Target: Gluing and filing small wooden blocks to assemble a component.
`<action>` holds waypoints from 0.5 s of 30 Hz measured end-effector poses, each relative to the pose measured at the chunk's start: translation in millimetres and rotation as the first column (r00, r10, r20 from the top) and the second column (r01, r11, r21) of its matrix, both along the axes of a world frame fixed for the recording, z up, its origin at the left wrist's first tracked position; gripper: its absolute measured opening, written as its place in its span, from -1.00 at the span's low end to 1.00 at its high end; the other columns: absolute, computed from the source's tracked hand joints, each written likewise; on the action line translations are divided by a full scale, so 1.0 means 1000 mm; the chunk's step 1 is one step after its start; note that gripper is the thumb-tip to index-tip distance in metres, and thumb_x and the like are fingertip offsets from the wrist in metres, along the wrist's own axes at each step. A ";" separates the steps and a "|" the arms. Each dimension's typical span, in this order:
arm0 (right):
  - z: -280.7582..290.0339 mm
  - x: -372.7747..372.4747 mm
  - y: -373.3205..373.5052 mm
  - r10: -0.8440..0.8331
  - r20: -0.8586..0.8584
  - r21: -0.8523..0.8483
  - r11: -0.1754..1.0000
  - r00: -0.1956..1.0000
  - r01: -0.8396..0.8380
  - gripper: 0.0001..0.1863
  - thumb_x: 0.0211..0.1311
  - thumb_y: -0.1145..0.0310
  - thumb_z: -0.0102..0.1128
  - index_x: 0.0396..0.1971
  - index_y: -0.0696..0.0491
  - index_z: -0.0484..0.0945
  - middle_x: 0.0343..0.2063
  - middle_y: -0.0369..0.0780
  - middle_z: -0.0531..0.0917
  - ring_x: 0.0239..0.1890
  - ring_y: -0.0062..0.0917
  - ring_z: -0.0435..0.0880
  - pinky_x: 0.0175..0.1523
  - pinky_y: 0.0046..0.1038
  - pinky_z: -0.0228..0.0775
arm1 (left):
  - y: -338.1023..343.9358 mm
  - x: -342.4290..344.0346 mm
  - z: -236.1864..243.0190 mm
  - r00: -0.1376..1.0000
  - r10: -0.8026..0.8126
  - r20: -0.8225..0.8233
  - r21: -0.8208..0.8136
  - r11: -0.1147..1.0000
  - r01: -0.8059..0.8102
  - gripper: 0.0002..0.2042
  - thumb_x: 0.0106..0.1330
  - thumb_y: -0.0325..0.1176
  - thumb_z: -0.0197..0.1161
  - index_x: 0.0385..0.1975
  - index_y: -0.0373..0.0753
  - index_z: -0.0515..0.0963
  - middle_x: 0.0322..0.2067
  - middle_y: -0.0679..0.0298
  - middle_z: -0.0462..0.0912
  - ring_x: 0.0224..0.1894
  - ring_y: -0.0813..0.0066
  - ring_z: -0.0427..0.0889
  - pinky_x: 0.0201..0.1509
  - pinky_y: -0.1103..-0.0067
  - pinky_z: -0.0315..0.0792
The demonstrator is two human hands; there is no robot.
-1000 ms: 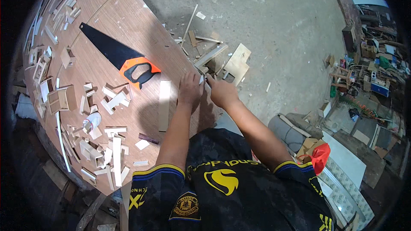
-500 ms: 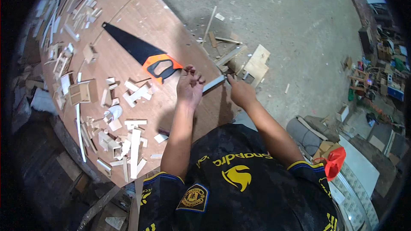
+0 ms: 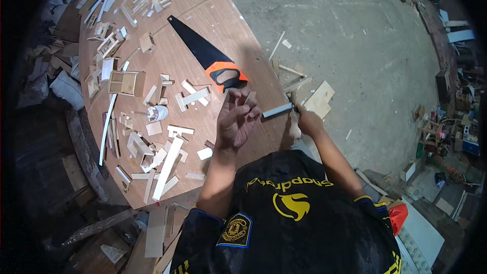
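My left hand (image 3: 236, 122) is raised over the tabletop, palm up with curled fingers. Something small and brownish seems to be between its fingertips, too unclear to name. A narrow pale wood strip (image 3: 277, 110) lies near the table's right edge, just right of that hand and apart from it. At the strip's outer end is my right hand (image 3: 310, 122), fingers bent and closed; its fingertips are partly hidden, and I cannot tell whether they grip the strip. Beyond my left hand a handsaw (image 3: 207, 50) with an orange and black handle lies flat.
Wood offcuts (image 3: 167, 165), small box-like wooden pieces (image 3: 126, 82) and a white cup-like container (image 3: 158, 113) cover the left of the brown table (image 3: 203, 25). Scrap boards (image 3: 320, 99) lie on the concrete floor beyond the right edge. Clutter (image 3: 456, 137) lines the far right.
The view has shifted, so the table sits further right in the picture. My left hand has come away from the strip and turned palm up. My right hand stays at the strip's outer end.
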State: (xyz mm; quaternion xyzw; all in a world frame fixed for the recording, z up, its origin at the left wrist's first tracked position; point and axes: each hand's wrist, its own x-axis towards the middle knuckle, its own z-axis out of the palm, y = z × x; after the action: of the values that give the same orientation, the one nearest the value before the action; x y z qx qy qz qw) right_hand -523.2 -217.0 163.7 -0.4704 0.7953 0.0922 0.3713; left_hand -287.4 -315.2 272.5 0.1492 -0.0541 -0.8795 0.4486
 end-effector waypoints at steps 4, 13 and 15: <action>-0.004 -0.003 0.030 -0.054 0.026 -0.090 0.994 0.998 0.056 -0.45 0.22 0.40 -0.13 0.26 -0.15 0.36 -0.11 0.04 0.64 -0.05 -0.07 0.63 0.04 -0.09 0.44 | 0.015 0.021 -0.013 0.994 0.054 0.095 -0.084 0.995 -0.046 -0.64 0.06 -0.78 0.06 -0.20 -0.16 0.43 -0.14 0.30 0.35 -0.28 0.56 0.33 -0.21 0.62 0.31; -0.019 -0.013 0.101 -0.166 0.022 -0.194 0.967 0.986 0.167 -0.49 0.24 0.31 -0.04 0.23 -0.16 0.40 -0.16 0.10 0.62 -0.12 0.01 0.63 -0.02 -0.07 0.46 | 0.053 0.035 -0.040 0.901 -0.010 0.433 -0.114 0.991 0.066 -0.74 0.10 -0.67 0.03 -0.25 -0.17 0.40 -0.14 0.34 0.38 -0.28 0.61 0.36 -0.22 0.63 0.32; -0.016 -0.010 0.112 -0.157 0.004 -0.222 0.963 0.988 0.154 -0.48 0.24 0.32 -0.05 0.24 -0.15 0.38 -0.17 0.09 0.63 -0.16 0.01 0.64 -0.04 -0.07 0.46 | 0.063 0.026 -0.064 0.766 -0.036 0.642 -0.235 0.942 0.241 -0.76 0.13 -0.60 0.05 -0.20 -0.19 0.43 -0.11 0.31 0.42 -0.22 0.54 0.41 -0.16 0.58 0.35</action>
State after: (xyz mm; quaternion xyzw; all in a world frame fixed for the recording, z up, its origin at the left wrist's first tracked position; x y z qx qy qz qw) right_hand -533.1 -105.4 148.0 -0.4442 0.8376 -0.0234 0.3171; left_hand -261.7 -251.8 208.6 0.3589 -0.3462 -0.7908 0.3548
